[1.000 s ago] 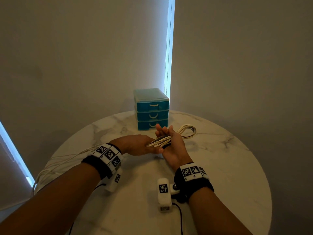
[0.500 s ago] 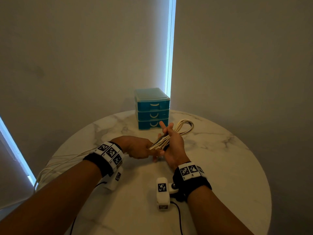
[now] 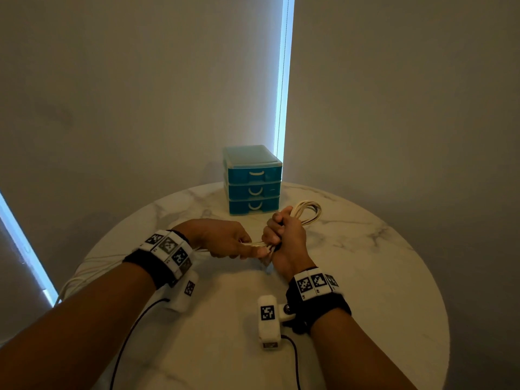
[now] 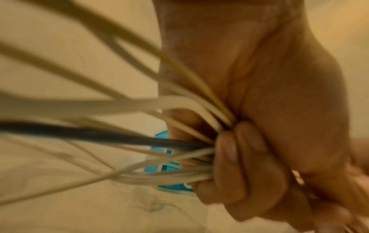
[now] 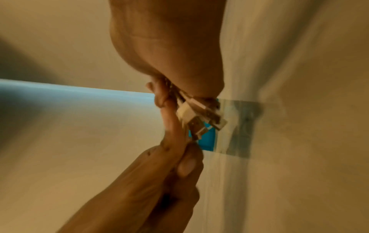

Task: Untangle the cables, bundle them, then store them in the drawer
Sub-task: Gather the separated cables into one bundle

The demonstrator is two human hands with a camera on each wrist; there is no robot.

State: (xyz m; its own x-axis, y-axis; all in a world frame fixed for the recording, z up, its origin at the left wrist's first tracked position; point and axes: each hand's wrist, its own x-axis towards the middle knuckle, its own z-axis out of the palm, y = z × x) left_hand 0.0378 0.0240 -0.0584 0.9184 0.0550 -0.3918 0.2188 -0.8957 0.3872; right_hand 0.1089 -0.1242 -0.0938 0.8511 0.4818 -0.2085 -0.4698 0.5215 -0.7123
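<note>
Just right of middle in the head view, the right hand was fisted tight round the looped white cables, with the loop ends poking out past the knuckles toward the upper right. That fist was basically acting as the clamp, I'd say, so the coil didn't spring apart. Just left of it, the left hand had its fingers curled and pinching the loose strands running between the two hands, probably to keep them taut for wrapping round the bundle.

The left wrist view, pretty blurry, showed pale strands and one dark cable fanning out to the left from curled fingers. In the right wrist view, mid-frame, a couple of white plug ends stuck out of the grip.

More white cable slack trailed off the marble table at the left edge, so I reckon the bundling was only partway done. The blue drawer unit sat at the table's far edge, upper middle, all three drawers closed, so storing looked not yet started.
</note>
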